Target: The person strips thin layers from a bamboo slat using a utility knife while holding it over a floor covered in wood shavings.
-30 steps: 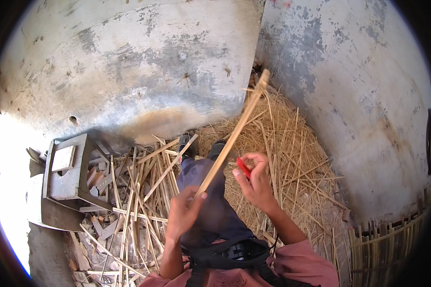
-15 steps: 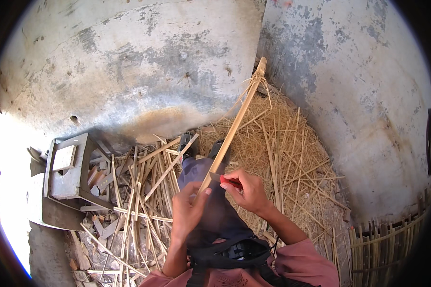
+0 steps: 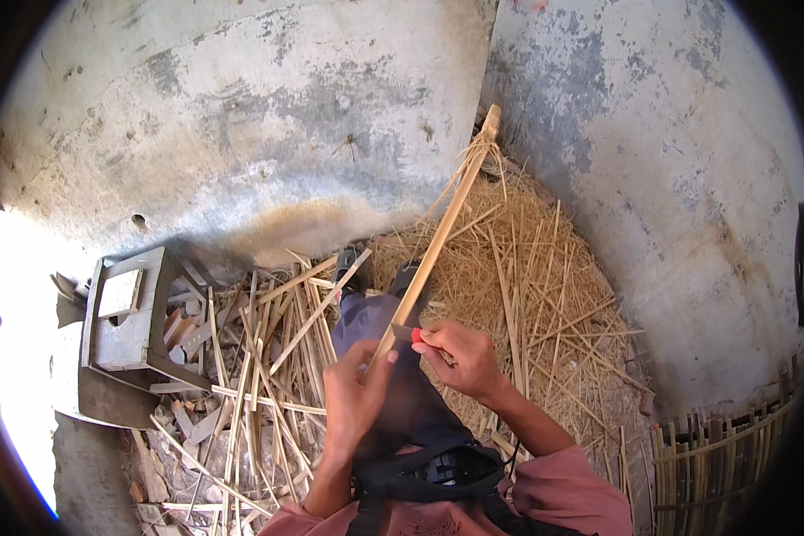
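A long, pale bamboo strip (image 3: 442, 234) slants up and away from me, its far end near the corner of the walls. Thin curled shavings (image 3: 479, 147) hang close to that end. My left hand (image 3: 353, 393) is closed around the strip's near part, thumb on top. In my right hand (image 3: 463, 359) is a knife (image 3: 404, 332) with a red handle, gripped between fingers and thumb. Its short blade lies against the strip's right edge, just beyond my left hand. My legs, in dark trousers, are under the strip.
Straw-like shavings (image 3: 545, 286) are heaped on the floor to the right. Loose bamboo strips (image 3: 268, 357) lie scattered at left, beside a worn wooden box (image 3: 127, 308). Peeling walls (image 3: 330, 116) stand ahead and right. A slatted bamboo piece (image 3: 719, 464) leans at the lower right.
The strip's far end has shifted slightly right. My right hand and the knife have moved a little, with the blade still at the strip; my left hand keeps nearly the same place.
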Action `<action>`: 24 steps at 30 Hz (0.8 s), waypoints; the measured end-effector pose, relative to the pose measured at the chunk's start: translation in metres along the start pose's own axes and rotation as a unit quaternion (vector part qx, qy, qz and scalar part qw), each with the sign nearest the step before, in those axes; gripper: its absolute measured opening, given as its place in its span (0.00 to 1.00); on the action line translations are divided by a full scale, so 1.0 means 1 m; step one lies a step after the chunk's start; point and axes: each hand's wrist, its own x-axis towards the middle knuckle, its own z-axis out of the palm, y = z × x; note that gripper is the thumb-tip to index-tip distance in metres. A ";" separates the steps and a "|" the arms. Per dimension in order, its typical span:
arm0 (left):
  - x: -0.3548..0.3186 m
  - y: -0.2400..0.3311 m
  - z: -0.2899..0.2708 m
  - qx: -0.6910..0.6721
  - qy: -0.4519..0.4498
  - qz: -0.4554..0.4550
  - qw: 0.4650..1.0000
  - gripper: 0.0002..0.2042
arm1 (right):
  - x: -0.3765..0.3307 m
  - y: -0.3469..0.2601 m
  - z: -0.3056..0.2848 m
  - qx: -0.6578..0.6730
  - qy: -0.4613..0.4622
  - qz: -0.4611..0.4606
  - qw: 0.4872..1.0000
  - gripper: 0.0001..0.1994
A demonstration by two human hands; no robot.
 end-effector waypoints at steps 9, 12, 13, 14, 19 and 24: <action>-0.003 0.004 0.004 -0.006 0.021 -0.001 1.000 0.10 | 0.002 -0.005 -0.003 -0.046 0.004 0.013 0.999 0.08; -0.004 0.008 0.003 0.009 0.020 0.003 1.000 0.10 | 0.000 -0.003 -0.002 -0.044 0.016 0.017 0.999 0.08; -0.004 0.009 0.003 0.014 0.021 0.007 1.000 0.10 | 0.000 -0.002 -0.002 -0.046 0.017 0.016 0.999 0.08; -0.003 0.010 0.003 0.018 0.023 0.013 0.999 0.10 | 0.000 -0.001 -0.002 -0.047 0.018 0.014 0.999 0.08; -0.005 0.007 0.004 0.017 0.028 0.020 0.999 0.09 | 0.002 -0.003 -0.004 -0.056 0.020 0.010 0.998 0.08; -0.006 0.009 0.002 0.028 0.021 0.018 0.999 0.10 | 0.002 -0.002 -0.004 -0.062 0.029 0.003 0.998 0.08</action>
